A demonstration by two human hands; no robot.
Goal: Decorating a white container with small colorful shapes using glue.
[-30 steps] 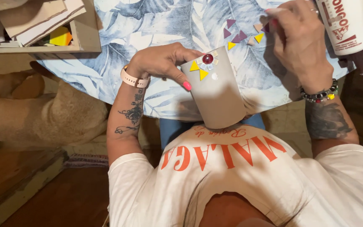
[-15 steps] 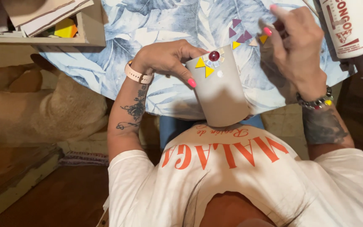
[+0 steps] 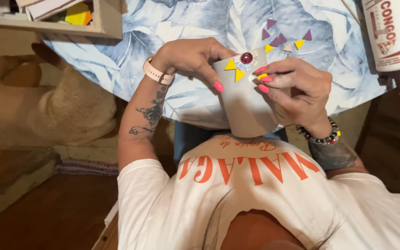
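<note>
Cardboard cup (image 3: 246,104), beige and tilted, sits gripped over the table edge (image 3: 116,88), above the lap. Left hand (image 3: 188,58) wraps its rim; right hand (image 3: 297,90) pinches a small yellow piece (image 3: 262,76) against it. On the cup: two yellow triangles (image 3: 230,65) and one red gem (image 3: 246,58). Seven loose triangles (image 3: 281,39) lie just beyond, open cloth around them, one glue tube (image 3: 390,32) at right.

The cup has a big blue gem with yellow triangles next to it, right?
Not quite: the gem on the cup is red, not blue, as the head view shows. The yellow triangles do sit next to it.
</note>
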